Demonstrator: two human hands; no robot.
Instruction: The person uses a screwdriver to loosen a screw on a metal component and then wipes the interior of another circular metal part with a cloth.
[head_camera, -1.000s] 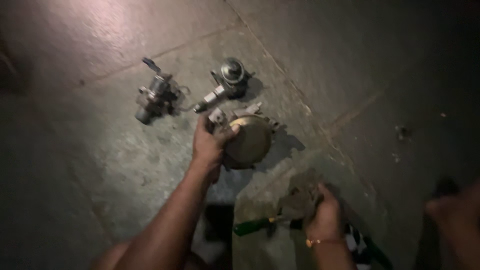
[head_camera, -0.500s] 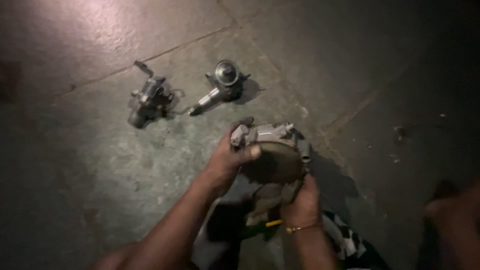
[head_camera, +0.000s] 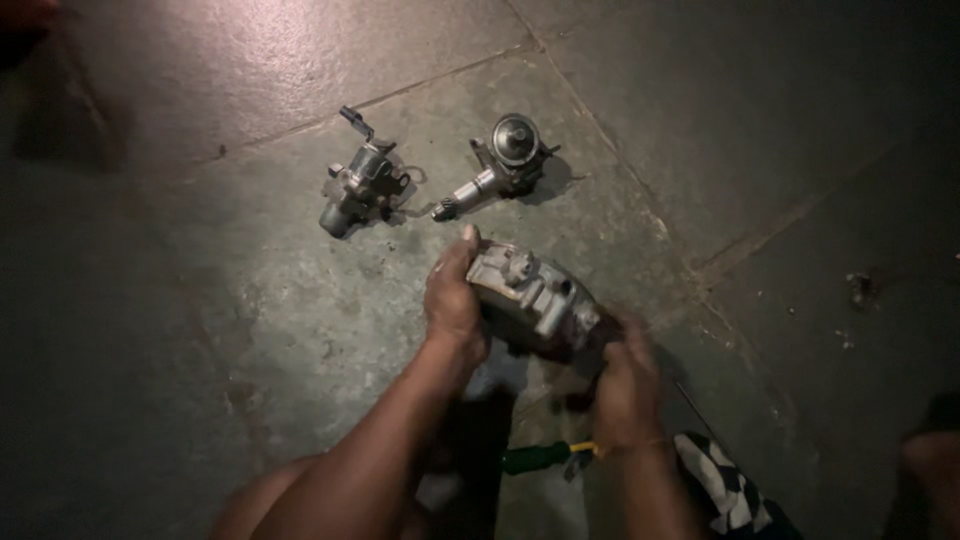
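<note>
Housing (head_camera: 530, 295), grey cast metal, gripped by both hands.
Left hand (head_camera: 452, 300) and right hand (head_camera: 622, 385) fingers clasp it; earlier it faced flatter.

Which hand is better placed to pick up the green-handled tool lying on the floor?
The right hand, probably. The green-handled tool lies just below it, near the right wrist. The left hand is farther away and grips the upper side of the metal housing, so it seems better placed to steady that.

Setting: a repair workshop floor. Bare, stained stone slabs (head_camera: 200, 300) serve as the work surface. Two dismantled metal engine parts (head_camera: 362, 185) (head_camera: 503, 165) lie beyond the hands; a green-handled tool (head_camera: 540, 457) lies beneath them.
</note>
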